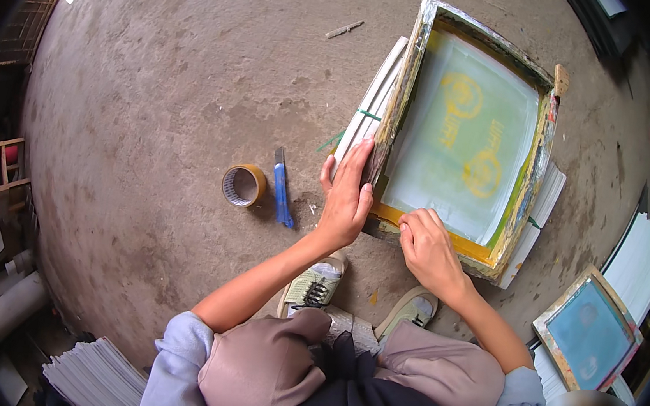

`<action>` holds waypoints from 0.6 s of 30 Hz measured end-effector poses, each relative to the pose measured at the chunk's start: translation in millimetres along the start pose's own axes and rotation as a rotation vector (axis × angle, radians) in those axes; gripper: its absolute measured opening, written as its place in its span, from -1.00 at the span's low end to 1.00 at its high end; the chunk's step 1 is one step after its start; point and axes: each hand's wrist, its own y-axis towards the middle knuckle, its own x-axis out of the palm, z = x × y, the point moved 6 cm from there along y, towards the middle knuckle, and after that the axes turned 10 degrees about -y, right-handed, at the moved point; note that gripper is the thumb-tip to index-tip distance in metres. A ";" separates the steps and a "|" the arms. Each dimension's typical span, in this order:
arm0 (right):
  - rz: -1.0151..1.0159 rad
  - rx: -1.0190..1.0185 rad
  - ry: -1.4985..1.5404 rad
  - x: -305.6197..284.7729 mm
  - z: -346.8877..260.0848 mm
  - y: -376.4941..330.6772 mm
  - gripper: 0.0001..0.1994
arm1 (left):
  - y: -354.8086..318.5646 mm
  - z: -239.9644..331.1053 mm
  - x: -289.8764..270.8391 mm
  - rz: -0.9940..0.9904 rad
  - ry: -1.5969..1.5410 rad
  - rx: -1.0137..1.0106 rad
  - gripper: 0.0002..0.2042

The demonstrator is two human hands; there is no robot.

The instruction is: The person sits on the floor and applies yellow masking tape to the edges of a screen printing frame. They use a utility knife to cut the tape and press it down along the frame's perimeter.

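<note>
The printing screen, a framed mesh with yellow markings, sits tilted in the upper right of the frame, over a stack of white sheets that shows along both its sides. The person's left hand lies at its lower left edge, grip loose and open, fingers stretched upward along the rail and the sheets. The right hand is at the lower edge, fingers curled against the border; from where I stand I can't tell whether that grip is pinching anything. Near the middle of the frame, a roll of brown tape and a blue-handled cutter lie side by side on the concrete floor. A smaller blue screen leans at lower right.
</note>
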 end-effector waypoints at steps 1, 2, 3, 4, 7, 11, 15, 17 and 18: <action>0.013 0.003 0.018 1.3 -0.5 0.0 -0.85 | -0.3 -0.5 0.3 0.000 0.000 -0.002 -0.38; 0.026 0.006 0.036 2.8 -0.7 -0.2 -0.85 | -0.6 -0.9 0.4 0.001 0.001 -0.004 -0.38; 0.040 0.006 0.054 3.5 -1.3 0.7 -0.85 | 0.1 -0.9 0.0 0.002 0.003 -0.006 -0.38; 0.044 0.000 0.055 4.5 -3.0 1.7 -0.85 | 0.6 -0.5 0.0 0.000 0.003 -0.004 -0.38; 0.074 -0.034 0.048 7.6 -10.7 3.8 -0.84 | -0.1 -0.2 0.7 -0.004 -0.001 -0.002 -0.38; 0.132 -0.100 0.040 14.4 -20.2 9.2 -0.84 | 0.6 -1.7 2.2 0.000 -0.009 0.000 -0.38; 0.124 -0.137 0.070 17.8 -25.2 16.1 -0.86 | -0.3 -2.1 2.7 0.000 0.000 0.003 -0.38; 0.115 -0.158 0.044 21.1 -26.3 17.9 -0.87 | -0.6 -3.5 2.3 -0.003 0.003 0.006 -0.39; 0.129 -0.170 0.034 22.7 -27.5 17.8 -0.87 | -1.1 -3.7 1.9 -0.001 0.007 0.009 -0.39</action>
